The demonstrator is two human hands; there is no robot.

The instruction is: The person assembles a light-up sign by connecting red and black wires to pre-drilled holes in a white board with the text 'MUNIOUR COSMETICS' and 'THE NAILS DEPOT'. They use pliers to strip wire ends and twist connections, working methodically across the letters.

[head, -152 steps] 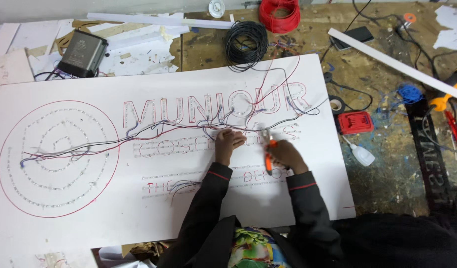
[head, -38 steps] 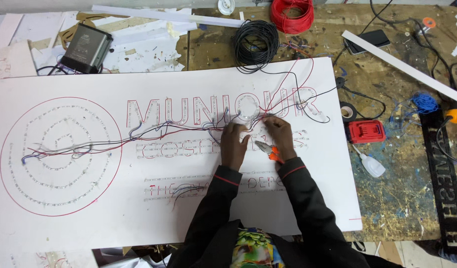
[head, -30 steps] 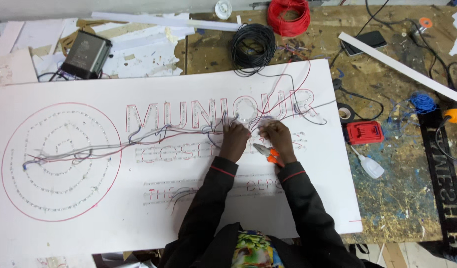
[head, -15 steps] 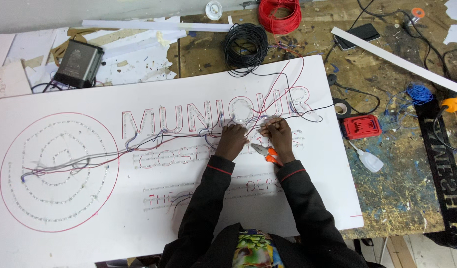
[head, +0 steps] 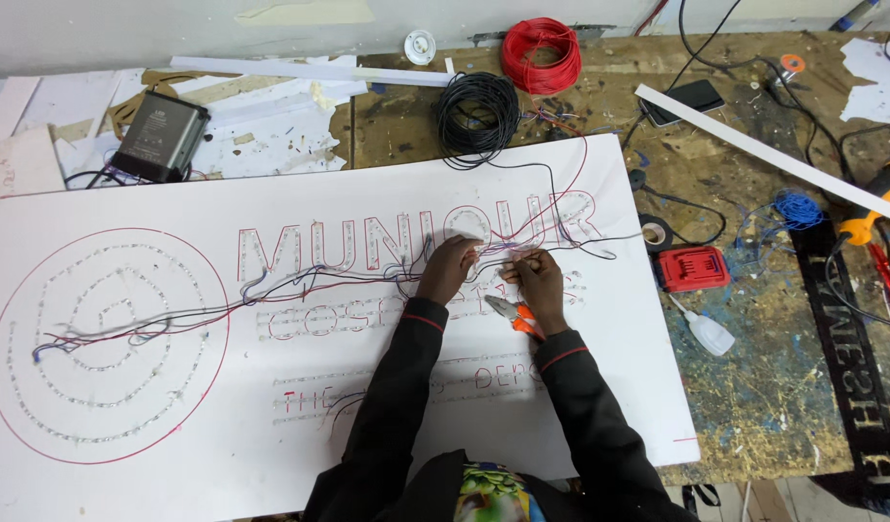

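Centrally, over the white sign board point(head: 174, 483), both hands are brought together on a cluster of thin wires point(head: 493, 253) running across the outlined letters. The left hand point(head: 448, 271) is closed in a narrow pinch on the wire ends just above the board's second row of lettering. The right hand point(head: 537, 280) meets it from the other side, its fingertips pinched on the same strands, while orange-handled pliers point(head: 515, 316) are tucked in its palm, nose pointing left over the board. The wires themselves are spread leftward as a red-and-dark bundle toward the large circle (dotted with small lights, it seems) and rightward off the board's edge.

For the joining of the strands to be done well, the bared ends should be held parallel and pinched close to the tips, so that the twist is kept tight and short. Slack should be kept in the long run, lest the fitted points be pulled from their holes.

Beyond the board, a black wire coil point(head: 477, 113) and a red wire coil point(head: 541, 55) are left on the bench, well apart from the hands.
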